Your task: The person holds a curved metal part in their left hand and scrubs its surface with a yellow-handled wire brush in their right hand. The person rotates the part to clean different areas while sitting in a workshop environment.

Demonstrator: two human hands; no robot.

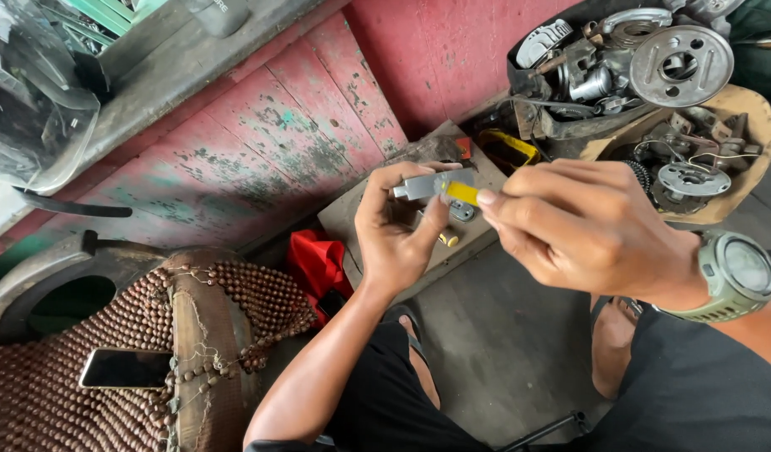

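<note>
The left hand's fingers [419,180] are curled shut around a small flat grey metal piece [419,186], with the thumb pressing it from below and the fingertips hooked over its top edge. A yellow tab [462,193] sits at the right end of that piece, and the right hand's fingers [507,203] are closed in a pinch on it, thumb and forefinger meeting at the yellow end. The left hand [394,230] has its palm turned toward the camera; the right hand [582,226] shows its back and carries a grey-green wristwatch [737,274] on the wrist. Both hands hold the piece in the air above a worn wooden board [352,218] that lies on the floor, where a small brass-coloured cylinder [448,239] rests just below the left thumb. A red cloth [318,264] lies beside the board's near corner. Behind the hands, a dark tub [528,79] and a tan tray [758,125] are heaped with metal engine parts, among them a round slotted disc [680,65]. A peeling red wooden wall [302,125] runs behind the board. At lower left, a phone [124,368] lies flat on a brown beaded seat cover [251,301]. The person's knees in dark shorts fill the bottom edge.
</note>
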